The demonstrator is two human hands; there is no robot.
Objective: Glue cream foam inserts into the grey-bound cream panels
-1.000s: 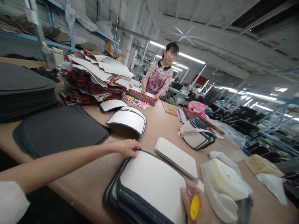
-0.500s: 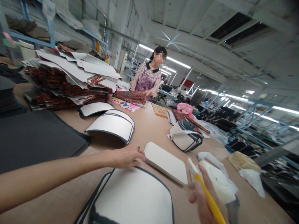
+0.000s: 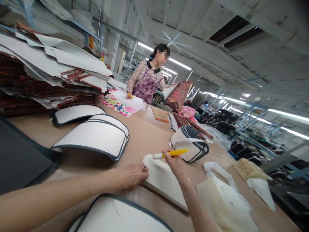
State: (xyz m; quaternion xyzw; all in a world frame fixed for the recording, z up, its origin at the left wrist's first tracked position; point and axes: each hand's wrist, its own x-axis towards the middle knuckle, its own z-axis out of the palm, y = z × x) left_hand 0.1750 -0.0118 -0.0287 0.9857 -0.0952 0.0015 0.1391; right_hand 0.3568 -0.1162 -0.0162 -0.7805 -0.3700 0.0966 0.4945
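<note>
My right hand (image 3: 175, 165) grips a brush (image 3: 180, 152) with a yellow handle and a pale head. The brush head lies over the far left corner of a stack of cream boards (image 3: 164, 182) with rounded corners. At that stack's left edge, my left hand (image 3: 131, 175), with a ring on one finger, has its fingers curled against the boards; the fingertips are partly hidden. White panels with dark edges (image 3: 120, 216) lie in front of my left forearm. Beyond it rests a curved stack of similar panels (image 3: 96, 132).
A bag-covered container (image 3: 222, 199) stands at right, near a yellowish cloth (image 3: 251, 169). Bent panels (image 3: 190, 145) sit behind the boards. Dark sheets (image 3: 21, 158) and a tall fabric pile (image 3: 55, 67) occupy the left. A co-worker (image 3: 147, 80) lifts patterned fabric (image 3: 178, 93) across the table.
My right hand has carried the brush up and left over the boards. My left hand has shifted down to the stack's side. The co-worker has lifted fabric to the right.
</note>
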